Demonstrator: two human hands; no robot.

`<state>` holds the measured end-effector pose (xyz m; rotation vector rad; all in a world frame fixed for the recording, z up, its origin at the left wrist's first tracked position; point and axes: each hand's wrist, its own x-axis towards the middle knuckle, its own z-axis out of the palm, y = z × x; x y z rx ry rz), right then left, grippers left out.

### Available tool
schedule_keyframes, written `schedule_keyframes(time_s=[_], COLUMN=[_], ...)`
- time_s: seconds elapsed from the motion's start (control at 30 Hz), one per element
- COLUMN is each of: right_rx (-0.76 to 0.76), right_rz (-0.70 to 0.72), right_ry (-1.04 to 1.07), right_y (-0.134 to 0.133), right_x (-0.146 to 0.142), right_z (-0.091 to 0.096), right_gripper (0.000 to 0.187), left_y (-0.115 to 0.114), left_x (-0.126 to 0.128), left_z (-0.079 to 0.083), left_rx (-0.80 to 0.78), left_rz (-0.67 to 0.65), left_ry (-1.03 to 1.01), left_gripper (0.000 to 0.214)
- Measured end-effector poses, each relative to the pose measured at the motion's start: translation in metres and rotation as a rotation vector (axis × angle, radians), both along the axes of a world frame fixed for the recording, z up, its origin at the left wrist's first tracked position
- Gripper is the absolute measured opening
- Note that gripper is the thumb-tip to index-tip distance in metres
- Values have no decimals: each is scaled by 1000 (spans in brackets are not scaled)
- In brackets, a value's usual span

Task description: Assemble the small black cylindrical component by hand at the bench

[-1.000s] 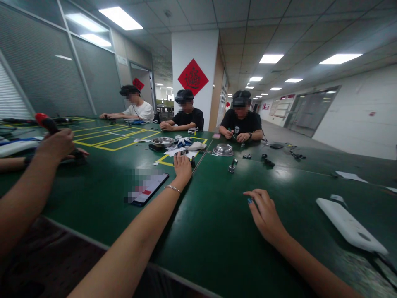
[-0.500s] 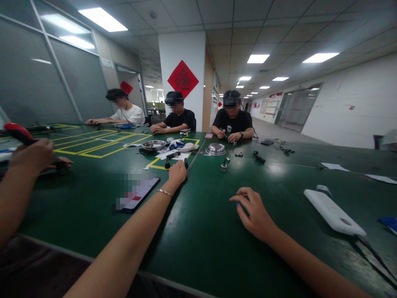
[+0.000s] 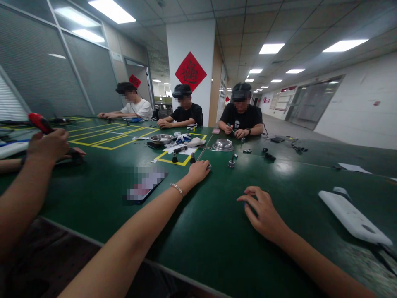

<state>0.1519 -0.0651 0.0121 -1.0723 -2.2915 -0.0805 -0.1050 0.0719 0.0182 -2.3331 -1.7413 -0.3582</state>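
Observation:
My left hand (image 3: pixel 200 170) lies far out on the green table (image 3: pixel 217 231), fingers curled shut, with a tiny dark bit showing at the fingertips that I cannot make out. Just beyond it stand two small black parts (image 3: pixel 192 158). A small metal cylinder (image 3: pixel 231 164) stands to their right. My right hand (image 3: pixel 262 211) rests nearer me, knuckles up, fingers bent over a small blue part (image 3: pixel 246 203) that is mostly hidden. A phone (image 3: pixel 144 188) lies left of my left forearm.
A co-worker's hand (image 3: pixel 46 145) at the left holds a red-handled tool (image 3: pixel 39 122). Three people sit across the table. Two metal bowls (image 3: pixel 161 139) (image 3: pixel 222 145), gloves and paper lie mid-table. A long white device (image 3: pixel 353 217) lies at the right.
My left hand has drawn back from the small black parts and shifted right, fingers closed. My right hand's fingers have curled in over the blue part.

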Motion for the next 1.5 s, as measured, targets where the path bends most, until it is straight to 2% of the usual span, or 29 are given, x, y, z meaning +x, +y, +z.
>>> schedule_keyframes(time_s=[0.23, 0.4, 0.63, 0.77, 0.9, 1.03, 1.17, 1.33, 1.5], right_rx=[-103, -63, -46, -17, -42, -134, -254, -222, -285], right_rz=[-58, -43, -80, -89, -110, -212, -227, -257, -228], right_ry=[-8, -1, 126, 203, 232, 246, 232, 229, 237], right_y=[5, 6, 11, 12, 11, 13, 15, 16, 19], right_x=[1, 1, 1, 2, 1, 2, 4, 5, 5], right_z=[-4, -2, -8, -6, -5, -9, -9, -8, -7], right_gripper=[27, 26, 31, 21, 24, 23, 21, 23, 28], left_y=[-12, -23, -61, -83, -93, -95, -95, -95, -97], left_x=[22, 45, 91, 113, 119, 117, 117, 118, 118], left_z=[0, -4, -14, -23, -26, -20, -16, -16, -13], left_rx=[-10, -42, -88, -133, -217, -211, -202, -209, -208], left_rz=[-212, -383, -690, -600, -520, -506, -494, -465, -467], left_ry=[30, -52, -238, -328, -413, -412, -370, -376, -413], left_gripper=[23, 18, 16, 25, 26, 16, 11, 10, 17])
